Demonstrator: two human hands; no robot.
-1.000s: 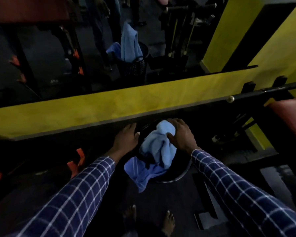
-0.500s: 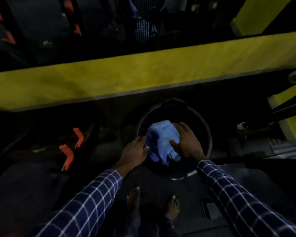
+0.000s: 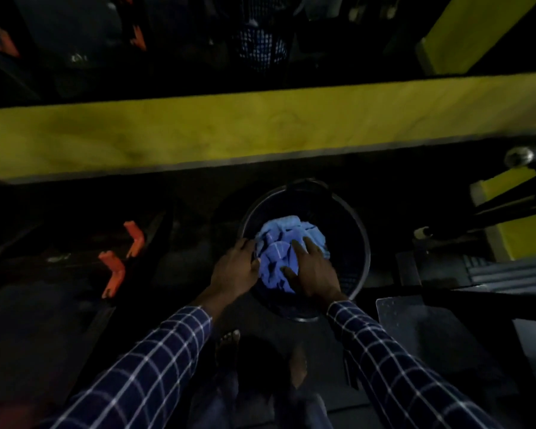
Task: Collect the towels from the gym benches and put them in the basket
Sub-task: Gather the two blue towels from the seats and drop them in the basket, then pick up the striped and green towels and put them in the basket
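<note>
A round black mesh basket (image 3: 361, 239) stands on the dark floor just in front of my bare feet. Crumpled blue towels (image 3: 287, 241) lie bunched inside it. My right hand (image 3: 314, 274) lies flat on top of the towels, fingers spread and pressing down into the cloth. My left hand (image 3: 237, 267) sits at the basket's left rim, its fingertips touching the edge of the blue cloth. Both forearms wear a dark blue checked shirt.
A yellow band (image 3: 260, 131) runs across the wall below a mirror, which reflects the basket (image 3: 262, 49). Orange hooks (image 3: 118, 261) on a dark rack sit to the left. A metal bar end (image 3: 519, 156) and black machine frame stand to the right.
The towel that hung over the basket's near rim is now pushed down inside. My view has tilted further down. My right hand has flattened onto the cloth; my left stays at the rim.
</note>
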